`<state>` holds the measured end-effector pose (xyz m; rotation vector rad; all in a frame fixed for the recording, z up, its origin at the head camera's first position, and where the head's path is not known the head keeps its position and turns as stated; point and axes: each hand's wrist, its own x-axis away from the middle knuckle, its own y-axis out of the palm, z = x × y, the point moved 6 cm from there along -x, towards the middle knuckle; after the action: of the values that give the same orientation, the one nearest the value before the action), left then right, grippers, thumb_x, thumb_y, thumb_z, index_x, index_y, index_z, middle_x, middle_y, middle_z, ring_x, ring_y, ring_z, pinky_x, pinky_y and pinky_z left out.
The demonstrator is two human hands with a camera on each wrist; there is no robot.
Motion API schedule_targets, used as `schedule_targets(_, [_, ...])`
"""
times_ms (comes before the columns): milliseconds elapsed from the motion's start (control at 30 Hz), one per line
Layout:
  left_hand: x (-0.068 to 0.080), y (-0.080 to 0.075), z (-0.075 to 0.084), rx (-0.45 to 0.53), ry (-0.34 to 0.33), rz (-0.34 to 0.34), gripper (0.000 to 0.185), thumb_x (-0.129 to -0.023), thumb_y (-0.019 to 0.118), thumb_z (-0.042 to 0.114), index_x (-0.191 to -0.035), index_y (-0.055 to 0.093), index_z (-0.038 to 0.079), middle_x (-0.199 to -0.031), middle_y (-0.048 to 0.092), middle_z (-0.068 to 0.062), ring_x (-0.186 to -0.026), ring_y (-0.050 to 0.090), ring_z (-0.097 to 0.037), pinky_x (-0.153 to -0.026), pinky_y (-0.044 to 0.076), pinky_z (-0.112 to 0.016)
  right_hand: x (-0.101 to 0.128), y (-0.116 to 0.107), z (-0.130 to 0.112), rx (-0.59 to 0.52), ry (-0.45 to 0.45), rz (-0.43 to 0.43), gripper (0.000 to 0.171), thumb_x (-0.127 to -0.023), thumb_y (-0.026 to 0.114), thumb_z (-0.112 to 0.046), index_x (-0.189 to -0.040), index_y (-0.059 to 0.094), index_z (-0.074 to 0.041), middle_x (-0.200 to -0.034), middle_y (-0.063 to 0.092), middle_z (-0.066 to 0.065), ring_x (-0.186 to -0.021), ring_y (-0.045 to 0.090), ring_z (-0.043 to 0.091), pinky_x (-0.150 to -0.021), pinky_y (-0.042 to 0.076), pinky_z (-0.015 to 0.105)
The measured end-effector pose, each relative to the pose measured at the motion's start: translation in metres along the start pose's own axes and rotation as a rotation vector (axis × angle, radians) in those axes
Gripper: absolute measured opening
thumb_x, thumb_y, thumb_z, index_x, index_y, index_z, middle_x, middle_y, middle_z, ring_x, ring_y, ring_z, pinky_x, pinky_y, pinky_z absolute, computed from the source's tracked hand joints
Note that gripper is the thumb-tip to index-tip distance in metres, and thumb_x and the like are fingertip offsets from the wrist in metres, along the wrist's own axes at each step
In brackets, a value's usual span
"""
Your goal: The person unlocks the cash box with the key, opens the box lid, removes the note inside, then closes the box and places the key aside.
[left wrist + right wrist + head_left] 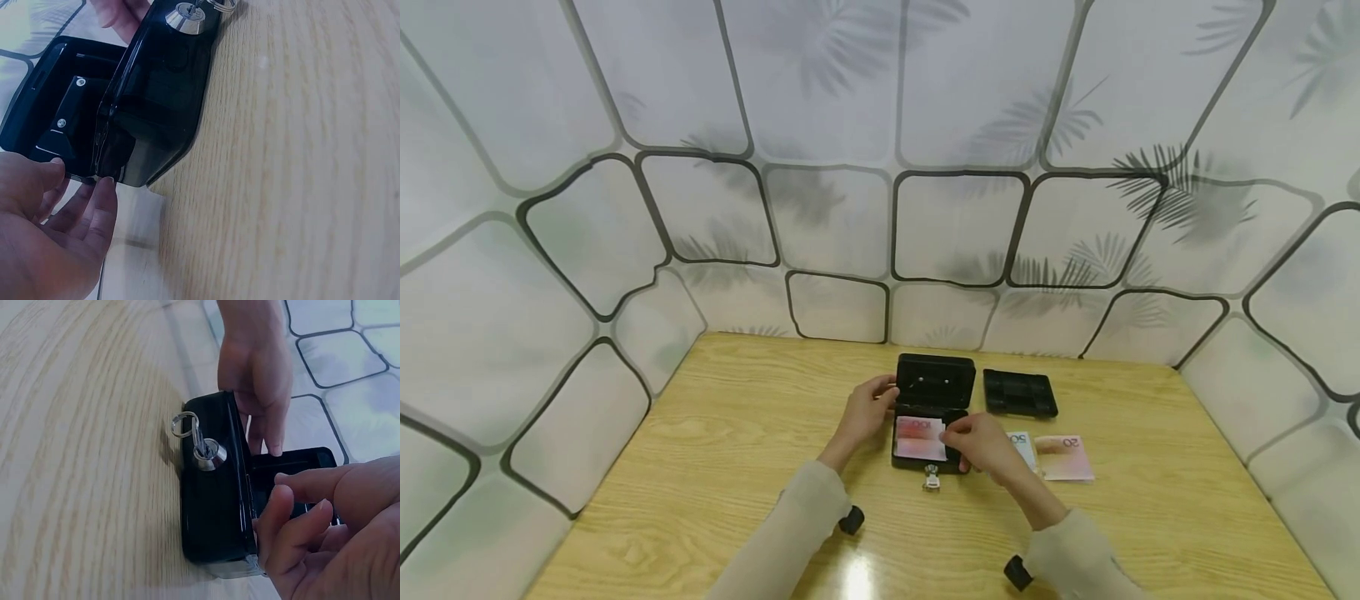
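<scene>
A black cash box (934, 463) stands on the table with its lid (936, 382) raised. Pink banknotes (917, 439), the top one marked 100, lie inside its lower part. My left hand (870, 410) holds the lid's left edge near the hinge; in the left wrist view its thumb (56, 166) rests at the lid's corner. My right hand (985, 445) reaches over the box's right side, fingertips at the right edge of the pink notes. No note shows between its fingers in the right wrist view. A key with a ring (186, 425) sits in the front lock (210, 454).
A black tray (1020, 393) lies behind and to the right of the box. Beside the right hand are a 50 banknote (1022, 447), partly covered by that hand, and a pink 20 banknote (1066, 459). Patterned curtain (842, 308) walls surround the wooden table (760, 467).
</scene>
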<state>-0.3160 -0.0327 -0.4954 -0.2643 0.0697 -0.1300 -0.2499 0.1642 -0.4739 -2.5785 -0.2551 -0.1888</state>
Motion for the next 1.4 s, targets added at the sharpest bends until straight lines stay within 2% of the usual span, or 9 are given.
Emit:
schedule_targets(100, [0.000, 0.000, 0.000, 0.001, 0.003, 0.001, 0.032, -0.108, 0.056, 0.010, -0.136, 0.062, -0.004, -0.126, 0.068, -0.023, -0.101, 0.071, -0.031, -0.081, 0.063, -0.035, -0.001, 0.003, -0.001, 0.016, -0.016, -0.004, 0.015, -0.099, 0.068, -0.009, -0.101, 0.078, 0.002, -0.048, 0.048, 0.002, -0.041, 0.047, 0.013, -0.040, 0.033, 0.022])
schedule_targets(400, [0.002, 0.000, -0.001, 0.001, -0.002, 0.002, 0.032, -0.107, 0.056, 0.009, -0.137, 0.061, -0.004, -0.127, 0.067, -0.024, -0.102, 0.071, -0.032, -0.081, 0.063, -0.035, 0.001, 0.012, -0.004, 0.030, 0.017, -0.028, 0.011, -0.096, 0.070, -0.006, -0.088, 0.075, 0.001, -0.050, 0.048, 0.001, -0.039, 0.043, 0.010, -0.039, 0.035, 0.021])
schedule_targets(533, [0.002, 0.000, -0.001, -0.010, -0.003, 0.003, 0.032, -0.107, 0.056, 0.009, -0.136, 0.062, -0.004, -0.126, 0.067, -0.024, -0.101, 0.071, -0.031, -0.082, 0.063, -0.035, 0.004, 0.014, -0.005, -0.010, 0.046, -0.015, 0.011, -0.096, 0.069, -0.003, -0.099, 0.074, 0.006, -0.054, 0.053, 0.005, -0.040, 0.044, 0.009, -0.040, 0.036, 0.020])
schedule_targets(733, [0.001, 0.000, -0.002, -0.006, -0.007, 0.004, 0.032, -0.107, 0.056, 0.009, -0.136, 0.062, -0.004, -0.126, 0.068, -0.023, -0.102, 0.070, -0.031, -0.081, 0.063, -0.035, 0.005, 0.015, -0.003, -0.121, 0.085, 0.004, 0.036, -0.097, 0.067, -0.001, -0.128, 0.060, 0.017, -0.071, 0.066, 0.013, -0.043, 0.048, 0.010, -0.042, 0.038, 0.022])
schedule_targets(967, [0.000, 0.000, -0.002, -0.005, -0.009, 0.002, 0.032, -0.107, 0.056, 0.009, -0.136, 0.062, -0.004, -0.126, 0.068, -0.023, -0.102, 0.070, -0.031, -0.082, 0.063, -0.035, 0.001, 0.014, 0.001, -0.237, 0.111, 0.023, 0.048, -0.098, 0.065, -0.003, -0.138, 0.050, 0.019, -0.078, 0.066, 0.015, -0.048, 0.050, 0.010, -0.042, 0.034, 0.022])
schedule_targets(1067, [0.000, 0.001, -0.002, -0.009, -0.012, 0.003, 0.032, -0.108, 0.056, 0.010, -0.136, 0.062, -0.003, -0.126, 0.068, -0.022, -0.103, 0.070, -0.031, -0.082, 0.063, -0.035, 0.000, 0.015, 0.002, -0.254, 0.117, 0.019, 0.041, -0.099, 0.066, -0.005, -0.132, 0.057, 0.017, -0.077, 0.065, 0.014, -0.049, 0.050, 0.010, -0.041, 0.033, 0.021])
schedule_targets(1233, [0.000, 0.001, -0.002, -0.002, -0.003, 0.003, 0.032, -0.108, 0.056, 0.009, -0.136, 0.062, -0.004, -0.126, 0.068, -0.023, -0.103, 0.070, -0.031, -0.081, 0.063, -0.035, -0.003, 0.015, 0.004, -0.203, 0.118, 0.007, 0.016, -0.100, 0.068, -0.010, -0.101, 0.074, 0.005, -0.060, 0.057, 0.006, -0.047, 0.047, 0.009, -0.041, 0.030, 0.019])
schedule_targets(1333, [0.000, 0.001, -0.001, -0.006, -0.003, 0.003, 0.032, -0.108, 0.056, 0.010, -0.136, 0.062, -0.003, -0.126, 0.068, -0.023, -0.103, 0.070, -0.031, -0.081, 0.063, -0.035, -0.005, 0.015, 0.005, -0.180, 0.116, -0.012, 0.020, -0.100, 0.068, -0.013, -0.087, 0.074, 0.001, -0.054, 0.053, 0.003, -0.045, 0.045, 0.008, -0.040, 0.027, 0.019])
schedule_targets(1400, [0.000, 0.001, -0.002, -0.008, -0.006, 0.003, 0.032, -0.108, 0.056, 0.010, -0.136, 0.062, -0.003, -0.125, 0.068, -0.023, -0.102, 0.070, -0.031, -0.082, 0.063, -0.035, -0.007, 0.015, 0.005, -0.177, 0.112, -0.030, 0.023, -0.100, 0.067, -0.013, -0.083, 0.073, 0.001, -0.054, 0.053, 0.002, -0.044, 0.044, 0.007, -0.040, 0.027, 0.019])
